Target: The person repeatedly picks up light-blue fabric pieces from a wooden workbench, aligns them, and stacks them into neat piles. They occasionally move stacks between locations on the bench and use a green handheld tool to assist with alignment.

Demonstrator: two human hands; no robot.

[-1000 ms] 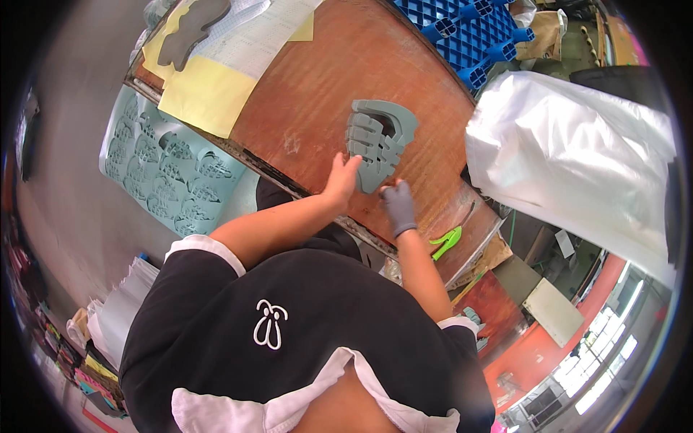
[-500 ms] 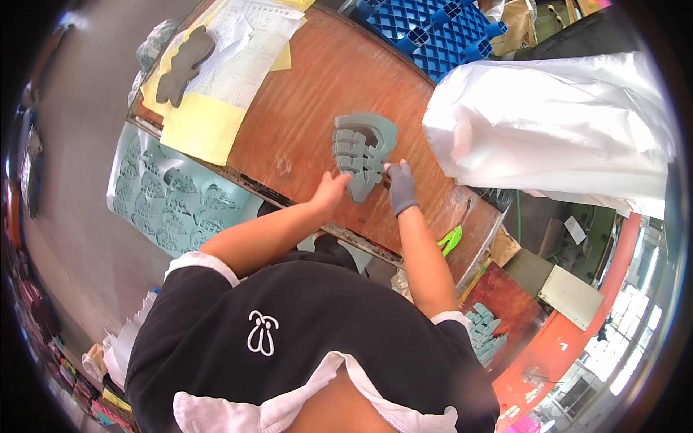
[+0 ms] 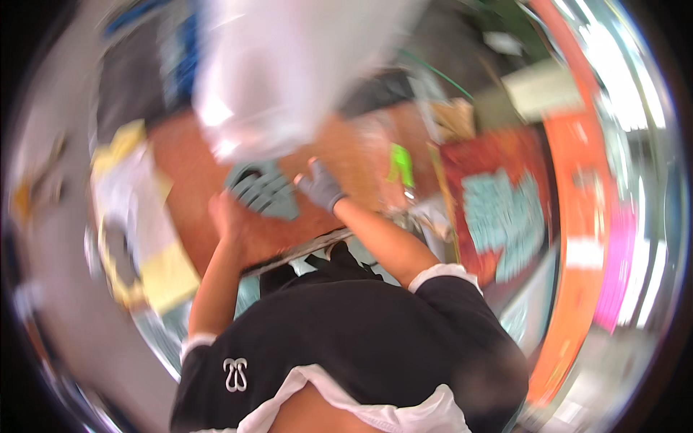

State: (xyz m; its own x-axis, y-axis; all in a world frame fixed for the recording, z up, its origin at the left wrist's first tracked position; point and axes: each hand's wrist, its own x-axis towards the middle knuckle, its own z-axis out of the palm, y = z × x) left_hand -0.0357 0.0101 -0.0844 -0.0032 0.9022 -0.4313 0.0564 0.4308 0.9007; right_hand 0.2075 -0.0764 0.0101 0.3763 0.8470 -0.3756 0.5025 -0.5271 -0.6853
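grey moulded piece (image 3: 263, 191) under bare left hand (image 3: 227, 216) and gloved right hand (image 3: 321, 186), grip unclear, below white bag (image 3: 289, 79)

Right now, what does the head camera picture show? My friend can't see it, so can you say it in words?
A person in a black shirt leans over a brown table, both hands on a grey-green moulded piece: the bare left hand at its near edge, the grey-gloved right hand beside it. The picture is very blurred; a big white bag lies behind, yellow papers to the left.

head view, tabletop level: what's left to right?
Yellow and white sheets → left hand → grey moulded piece → right hand in a grey glove → bright green object → teal sheet. Frame is motion-blurred.
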